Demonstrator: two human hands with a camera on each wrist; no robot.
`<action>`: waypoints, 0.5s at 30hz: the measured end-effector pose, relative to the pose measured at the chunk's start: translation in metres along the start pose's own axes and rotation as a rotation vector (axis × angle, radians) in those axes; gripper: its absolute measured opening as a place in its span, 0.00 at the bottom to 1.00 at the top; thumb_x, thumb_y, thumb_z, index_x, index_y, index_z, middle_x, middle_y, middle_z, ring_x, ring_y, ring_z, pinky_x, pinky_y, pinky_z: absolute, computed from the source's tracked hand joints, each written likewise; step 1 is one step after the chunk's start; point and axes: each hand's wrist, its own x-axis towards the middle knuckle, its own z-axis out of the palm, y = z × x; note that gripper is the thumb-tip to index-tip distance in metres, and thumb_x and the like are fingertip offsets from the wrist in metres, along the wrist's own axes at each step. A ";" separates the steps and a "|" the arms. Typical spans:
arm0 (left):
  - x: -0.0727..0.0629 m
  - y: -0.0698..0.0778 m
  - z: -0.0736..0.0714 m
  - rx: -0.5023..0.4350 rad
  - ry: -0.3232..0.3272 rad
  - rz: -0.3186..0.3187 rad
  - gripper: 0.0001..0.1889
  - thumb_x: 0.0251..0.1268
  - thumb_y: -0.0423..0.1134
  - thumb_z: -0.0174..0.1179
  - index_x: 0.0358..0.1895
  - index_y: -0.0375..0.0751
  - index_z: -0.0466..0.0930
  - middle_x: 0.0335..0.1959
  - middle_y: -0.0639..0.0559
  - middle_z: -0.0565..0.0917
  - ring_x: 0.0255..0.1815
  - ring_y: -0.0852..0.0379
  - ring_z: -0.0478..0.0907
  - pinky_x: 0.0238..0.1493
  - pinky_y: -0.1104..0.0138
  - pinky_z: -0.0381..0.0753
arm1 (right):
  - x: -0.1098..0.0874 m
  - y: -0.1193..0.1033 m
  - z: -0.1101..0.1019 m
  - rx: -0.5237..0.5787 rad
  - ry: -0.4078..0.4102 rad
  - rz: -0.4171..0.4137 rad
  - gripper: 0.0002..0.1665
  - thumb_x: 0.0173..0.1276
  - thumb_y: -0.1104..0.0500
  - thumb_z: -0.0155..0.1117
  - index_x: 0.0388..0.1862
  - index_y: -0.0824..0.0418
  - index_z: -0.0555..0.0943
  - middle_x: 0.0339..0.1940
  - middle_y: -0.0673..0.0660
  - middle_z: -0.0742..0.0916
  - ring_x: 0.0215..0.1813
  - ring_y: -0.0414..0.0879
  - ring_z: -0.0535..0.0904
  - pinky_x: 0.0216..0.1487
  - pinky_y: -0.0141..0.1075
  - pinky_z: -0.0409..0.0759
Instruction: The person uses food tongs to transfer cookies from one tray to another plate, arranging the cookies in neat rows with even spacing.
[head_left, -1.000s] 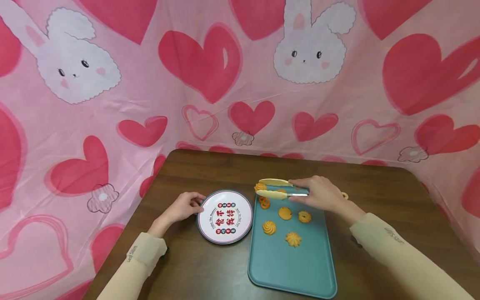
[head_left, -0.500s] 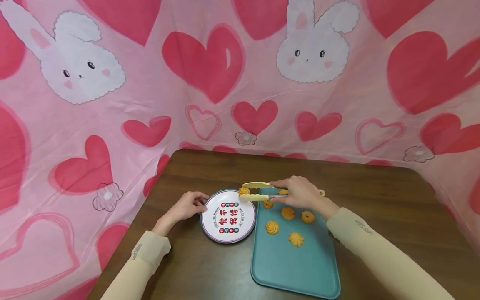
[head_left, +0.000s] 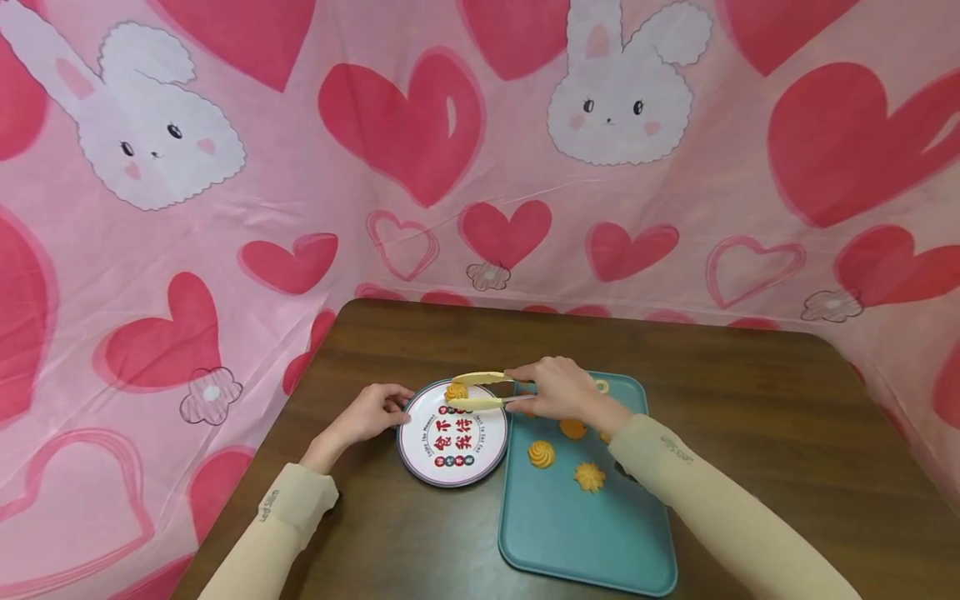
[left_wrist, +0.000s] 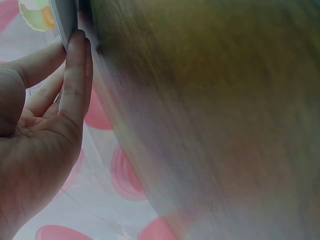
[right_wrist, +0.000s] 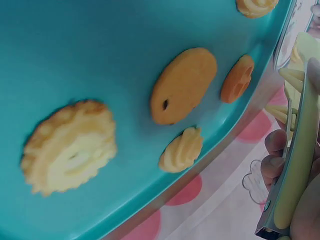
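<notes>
My left hand (head_left: pixel 373 413) pinches the left rim of a round white plate (head_left: pixel 433 473) printed with red characters. In the left wrist view the thumb and fingers (left_wrist: pixel 75 75) take its edge from both sides. With my right hand (head_left: pixel 564 390) I grip metal tongs (head_left: pixel 480 404) with pale yellow tips. Between those tips is a swirled piped cookie (head_left: pixel 455 391), over the upper part of the plate. The right wrist view shows the tongs (right_wrist: pixel 292 185) along the palm; the cookie's contact with the plate is hidden there.
A teal tray (head_left: pixel 581 537) lies right beside the plate. On it are several cookies, among them a swirl (head_left: pixel 542 454), a star-shaped cookie (head_left: pixel 590 477) and a flat oval one (right_wrist: pixel 185 85). Both stand on a brown wooden table (head_left: pixel 405 542) before a pink heart-print cloth (head_left: pixel 285 192).
My right hand has moved left with the tongs, carrying the swirled cookie from the tray's far left corner to above the plate. The left hand has stayed at the plate's rim.
</notes>
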 end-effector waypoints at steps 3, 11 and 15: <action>0.000 0.000 -0.001 0.001 0.002 0.011 0.18 0.59 0.27 0.69 0.53 0.27 0.81 0.38 0.45 0.84 0.33 0.56 0.79 0.31 0.67 0.81 | 0.007 -0.005 0.004 -0.018 0.005 -0.014 0.35 0.60 0.35 0.72 0.62 0.50 0.83 0.13 0.37 0.73 0.10 0.38 0.58 0.16 0.33 0.53; -0.001 0.001 0.002 -0.006 0.000 -0.004 0.19 0.59 0.27 0.69 0.54 0.27 0.81 0.38 0.46 0.84 0.33 0.55 0.79 0.32 0.67 0.82 | 0.013 -0.014 0.010 -0.028 -0.005 -0.023 0.33 0.60 0.36 0.72 0.61 0.49 0.84 0.40 0.47 0.90 0.10 0.38 0.57 0.16 0.33 0.53; -0.001 0.002 0.002 0.003 0.002 -0.008 0.19 0.59 0.27 0.69 0.54 0.28 0.81 0.38 0.46 0.83 0.33 0.55 0.79 0.32 0.67 0.82 | 0.014 -0.016 0.012 -0.043 0.004 -0.028 0.33 0.60 0.36 0.72 0.60 0.49 0.84 0.35 0.46 0.90 0.12 0.38 0.55 0.16 0.33 0.53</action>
